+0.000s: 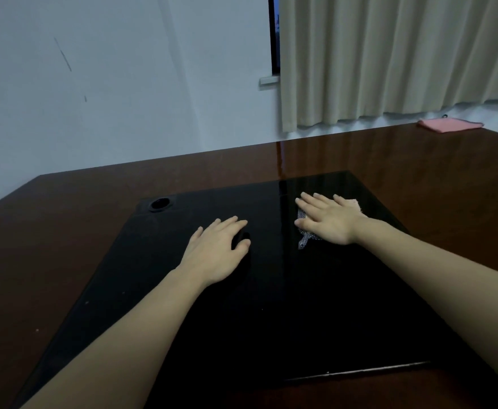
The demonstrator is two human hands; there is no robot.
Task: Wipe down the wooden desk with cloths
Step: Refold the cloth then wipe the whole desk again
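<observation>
— What do the two hands show at the wooden desk (419, 160)?

— The right hand (329, 218) lies flat, fingers straight and spread, pressing a patterned cloth (304, 238) onto the glossy black panel (301, 305) set in the desk top. A pale corner of that cloth shows past the little finger. The left hand (216, 252) rests palm down on the same panel, fingers relaxed and extended, holding nothing, well apart from the cloth.

— And elsewhere?

— A folded pink cloth (450, 124) sits at the desk's far right corner, below a beige curtain (389, 60). A round black hole (160, 203) marks the panel's far left corner.
</observation>
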